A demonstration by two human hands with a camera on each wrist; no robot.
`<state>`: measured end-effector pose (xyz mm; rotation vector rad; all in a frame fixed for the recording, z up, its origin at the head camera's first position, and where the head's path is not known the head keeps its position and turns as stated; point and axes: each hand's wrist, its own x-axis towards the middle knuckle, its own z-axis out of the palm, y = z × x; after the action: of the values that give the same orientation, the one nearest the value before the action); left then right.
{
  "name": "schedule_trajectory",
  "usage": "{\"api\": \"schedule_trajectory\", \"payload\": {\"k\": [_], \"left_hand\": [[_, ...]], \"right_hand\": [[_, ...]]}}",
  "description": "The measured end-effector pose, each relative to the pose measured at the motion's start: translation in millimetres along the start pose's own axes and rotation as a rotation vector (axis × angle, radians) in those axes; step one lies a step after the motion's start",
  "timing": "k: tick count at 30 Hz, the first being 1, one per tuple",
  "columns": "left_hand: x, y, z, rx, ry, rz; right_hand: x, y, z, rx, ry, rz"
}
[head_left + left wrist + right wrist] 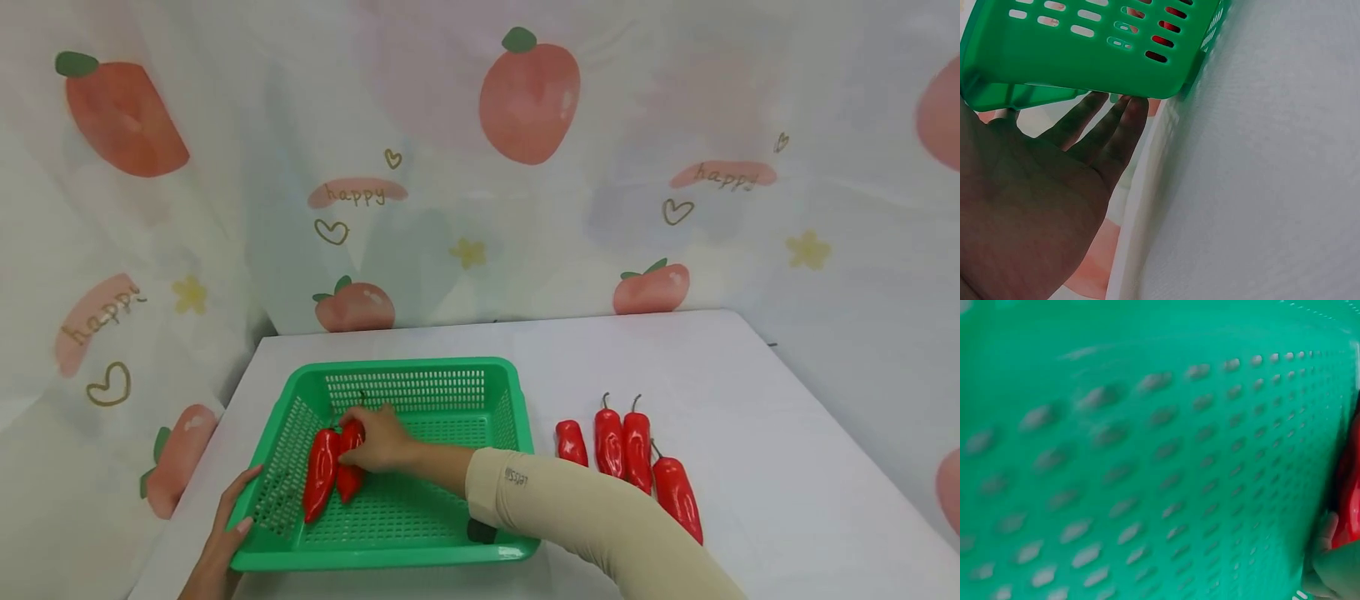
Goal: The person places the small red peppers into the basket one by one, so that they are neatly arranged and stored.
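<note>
My right hand (381, 442) reaches into the green plastic basket (412, 557). Its fingers and thumb grip the upper part of a red pepper (349, 483), which lies beside another red pepper (321, 473) at the basket's left side. In the right wrist view, the thumb and part of the hand (1329, 562) show against the pepper (1350, 487) at the right edge. My left hand (222, 537) holds the basket by its left rim near the front corner. From the left wrist, the hand (1041, 181) is seen with fingertips against the basket's perforated wall (1085, 69).
Several red peppers lie on the white table (757, 467) right of the basket: a short one (572, 442), an upright-lying pair (622, 446) and one nearer the front (677, 500). A fruit-printed cloth (562, 225) hangs behind and at the sides.
</note>
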<state>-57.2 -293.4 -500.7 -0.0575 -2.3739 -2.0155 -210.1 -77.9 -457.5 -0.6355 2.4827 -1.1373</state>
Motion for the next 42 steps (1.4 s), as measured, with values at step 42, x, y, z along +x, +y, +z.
{"api": "schedule_trajectory", "payload": {"k": [42], "left_hand": [[-1.2,7.0,-0.8,0.019,-0.018,-0.072]], "right_hand": [[-68.0,-42,-111,0.298,-0.083,-0.025]]}}
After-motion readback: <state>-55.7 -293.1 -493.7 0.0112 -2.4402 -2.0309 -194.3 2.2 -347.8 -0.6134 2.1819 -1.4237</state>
